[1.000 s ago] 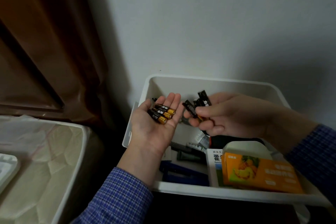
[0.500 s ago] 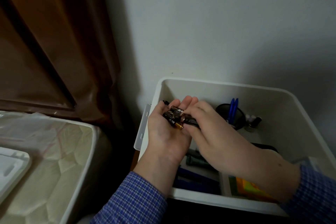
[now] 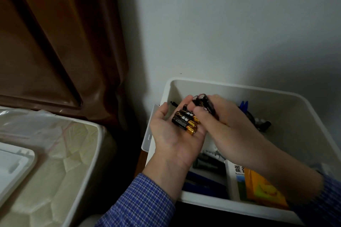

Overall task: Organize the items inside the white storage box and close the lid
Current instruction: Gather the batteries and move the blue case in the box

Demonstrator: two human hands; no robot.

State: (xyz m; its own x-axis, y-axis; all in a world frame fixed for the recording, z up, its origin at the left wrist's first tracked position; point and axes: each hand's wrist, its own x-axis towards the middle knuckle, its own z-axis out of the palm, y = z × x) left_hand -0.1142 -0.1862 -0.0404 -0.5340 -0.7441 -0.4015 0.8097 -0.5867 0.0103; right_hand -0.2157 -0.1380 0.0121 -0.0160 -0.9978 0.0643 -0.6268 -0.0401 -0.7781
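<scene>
The white storage box (image 3: 217, 86) sits open against the pale wall (image 3: 230, 24), its far rim touching or nearly touching the plaster, and I see no lid on it. My left hand (image 3: 177, 134) is held palm up over the box's left side, fingers loosely straight, cradling a small heap of black-and-gold batteries (image 3: 185, 121) that lie side by side across my palm. My right hand (image 3: 227, 125) comes in from the box's right side with its fingers curled round a couple more dark batteries (image 3: 202, 100), which it holds at the tips of my left fingers, just above the heap. Inside the box, near its front right corner, lies an orange packet (image 3: 263, 190) partly over a white carton with printed characters (image 3: 236, 171). Toward the back wall of the box, behind my right wrist, blue pens (image 3: 243, 104) stick up from a dark round holder, and some small dark things beside them are too dim to name. Along the front left of the box floor there is a blue flat thing (image 3: 203, 184) and a dark comb-like piece (image 3: 204, 158). Left of the box, across a dark gap, a cream quilted mattress (image 3: 60, 162) under clear plastic carries a white tray-like piece (image 3: 13, 167) at its edge. Behind the mattress hangs a brown curtain (image 3: 55, 33), meeting the wall just left of the box.
</scene>
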